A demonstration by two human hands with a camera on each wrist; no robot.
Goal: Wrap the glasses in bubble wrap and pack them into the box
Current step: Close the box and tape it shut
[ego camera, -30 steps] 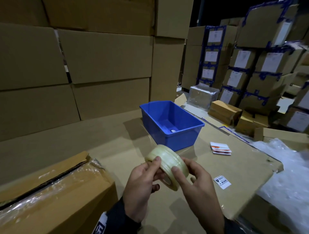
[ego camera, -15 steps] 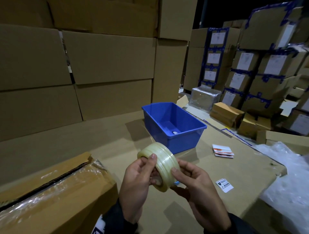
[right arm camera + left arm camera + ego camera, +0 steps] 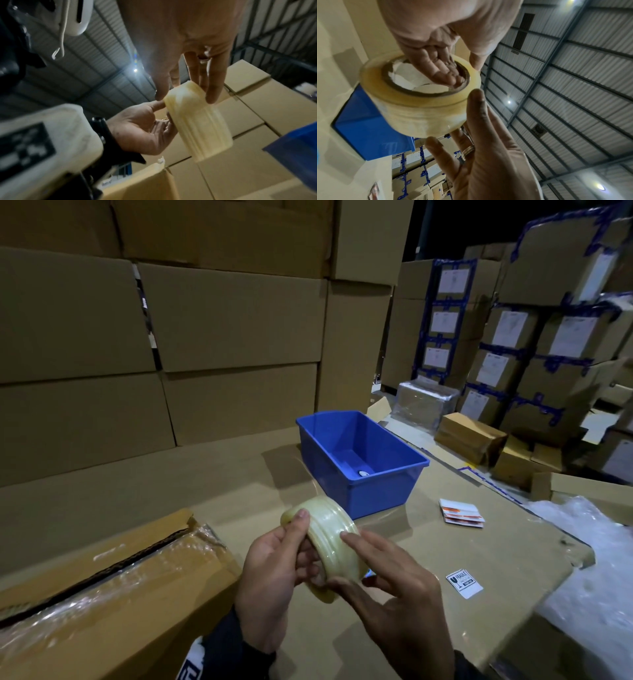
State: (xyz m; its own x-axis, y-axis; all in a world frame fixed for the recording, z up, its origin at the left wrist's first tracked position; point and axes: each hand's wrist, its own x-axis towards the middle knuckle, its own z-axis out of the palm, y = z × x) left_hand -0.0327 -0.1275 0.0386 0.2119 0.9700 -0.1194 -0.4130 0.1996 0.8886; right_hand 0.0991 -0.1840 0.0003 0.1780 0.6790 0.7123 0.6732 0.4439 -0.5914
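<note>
The left hand [image 3: 274, 580] holds a roll of clear packing tape [image 3: 329, 546] just above the cardboard work surface [image 3: 445, 546], its fingers hooked into the brown core and its thumb pressed on the outer winding near the top edge. The right hand [image 3: 394, 607] meets the roll from the other side: its fingers lie nearly straight, with the fingertips [image 3: 346, 537] resting on the tape's outer face and the thumb underneath by the lower rim. From the left wrist view, the left fingers [image 3: 440, 70] reach inside the core, where torn white paper shows, and a ring sits on one finger of the right hand [image 3: 488, 162]. From the right wrist view, the right fingers [image 3: 212, 86] spread over the ribbed side of the roll [image 3: 197, 121] while the left hand [image 3: 142, 129] cups it from below. Just left of the hands stands a cardboard box [image 3: 96, 594], its top flaps closed over a dark seam and covered with glossy clear film. Beyond the roll sits a blue plastic bin [image 3: 363, 460] with a small pale object on its floor. To the right lie a small stack of orange-and-white labels [image 3: 462, 512] and a single fragile sticker [image 3: 464, 579]. Bubble wrap [image 3: 589, 570] lies in a heap at the right edge. No glasses can be made out. Stacked cartons [image 3: 205, 330] form a wall behind.
</note>
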